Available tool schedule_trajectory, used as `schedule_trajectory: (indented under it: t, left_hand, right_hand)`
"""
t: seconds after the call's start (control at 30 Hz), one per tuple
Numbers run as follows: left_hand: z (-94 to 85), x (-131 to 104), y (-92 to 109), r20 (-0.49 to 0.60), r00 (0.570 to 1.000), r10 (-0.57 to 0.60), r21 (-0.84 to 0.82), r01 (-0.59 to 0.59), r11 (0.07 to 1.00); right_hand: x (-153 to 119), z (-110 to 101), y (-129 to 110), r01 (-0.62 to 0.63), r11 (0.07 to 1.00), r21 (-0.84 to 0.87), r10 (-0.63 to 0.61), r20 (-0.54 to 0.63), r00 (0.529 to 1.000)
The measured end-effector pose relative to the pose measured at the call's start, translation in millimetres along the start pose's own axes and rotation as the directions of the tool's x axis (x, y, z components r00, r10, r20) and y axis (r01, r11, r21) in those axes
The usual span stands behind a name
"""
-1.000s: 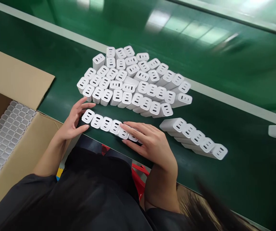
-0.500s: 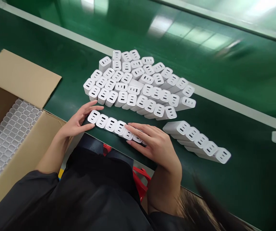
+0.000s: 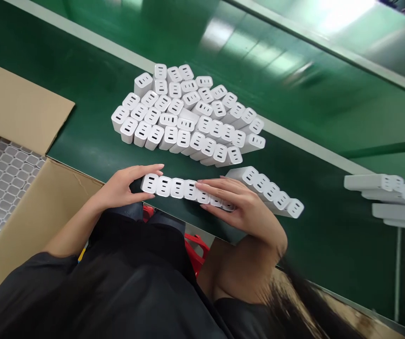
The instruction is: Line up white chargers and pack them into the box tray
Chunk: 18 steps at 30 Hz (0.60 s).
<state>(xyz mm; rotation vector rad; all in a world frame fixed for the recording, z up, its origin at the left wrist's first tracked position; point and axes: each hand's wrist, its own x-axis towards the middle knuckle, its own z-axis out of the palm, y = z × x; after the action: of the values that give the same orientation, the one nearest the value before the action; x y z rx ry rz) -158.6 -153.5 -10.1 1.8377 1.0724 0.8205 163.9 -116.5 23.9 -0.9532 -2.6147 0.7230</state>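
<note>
A row of several white chargers [image 3: 177,188] stands near the table's front edge, port faces up. My left hand [image 3: 131,186] grips the row's left end, thumb on the near side and fingers on the far side. Across the right part of the row lies my right hand [image 3: 241,200], its fingers and thumb on either side and partly hiding those chargers. Beyond both hands stands a large cluster of similar chargers [image 3: 169,119]. A shorter slanted row of chargers [image 3: 271,190] sits just past my right hand.
On the left, an open cardboard box [image 3: 57,197] holds many white pieces in a grid [image 3: 8,183]. More white chargers [image 3: 393,193] lie at the far right of the green table [image 3: 332,235]. A red object [image 3: 197,252] shows below the table edge.
The held row has shifted right, closer to the slanted row, with both hands on it. My left hand has closed in on its left end. The view has turned, showing more chargers at the far right.
</note>
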Motion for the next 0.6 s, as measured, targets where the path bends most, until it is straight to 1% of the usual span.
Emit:
schedule_trajectory:
  t: [0.1,0.2,0.3,0.43,0.5,0.57,0.6]
  left_hand:
    - [3.9,1.3,-0.9,0.014,1.0,0.01,0.029,-0.01,1.0]
    - [2.5,0.5,-4.0,0.024,1.0,0.004,0.052,-0.005,0.999]
    - [0.3,-0.9,-5.5,0.043,0.999,0.003,0.071,-0.006,0.997]
    - [-1.1,-1.5,-5.7,0.039,0.999,-0.022,0.094,0.018,0.995]
    - [-1.9,-1.2,-6.6,0.034,0.999,-0.038,0.108,0.034,0.994]
    - [-3.2,-1.2,-7.5,0.036,0.998,-0.046,0.12,0.041,0.992]
    - [-3.8,-1.6,-7.5,0.039,0.998,-0.049,0.125,0.044,0.991]
  right_hand:
    - [-3.8,-6.2,-3.8,-0.029,0.999,-0.036,0.03,0.029,0.999]
    - [1.4,-6.9,-16.2,-0.048,0.997,-0.06,0.047,-0.019,0.999]
    - [16.0,1.4,-30.6,-0.002,0.994,-0.105,-0.005,-0.061,0.998]
    - [38.7,18.3,-40.6,0.03,0.974,-0.224,-0.033,-0.009,0.999]
    - [45.6,22.0,-42.6,0.037,0.962,-0.271,-0.038,0.0,0.999]
    - [46.9,17.2,-46.0,0.044,0.956,-0.291,-0.053,-0.024,0.998]
    - [45.1,10.7,-48.8,0.043,0.956,-0.289,-0.06,-0.048,0.997]
